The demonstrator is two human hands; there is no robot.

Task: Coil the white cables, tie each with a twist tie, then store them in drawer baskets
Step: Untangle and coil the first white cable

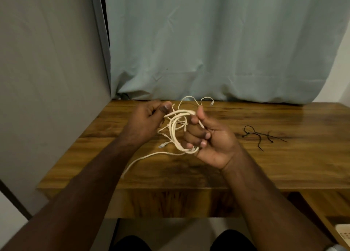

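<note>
Your right hand (206, 137) grips the white cable coil (177, 131) above the wooden table (265, 165); a tail trails leftward. Your left hand (149, 118) pinches a strand beside it. Black twist ties (259, 135) lie well right.

Your hands have open table (265, 165) to the right front; black ties (261, 136) lie there. The wall (47, 80) blocks the left, the curtain (217, 51) the rear.

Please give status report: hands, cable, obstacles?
Right hand grips white cable coil. Left hand pinches a loose strand. Loose cable end trails on table. Black twist ties lie to the right, untouched.
</note>
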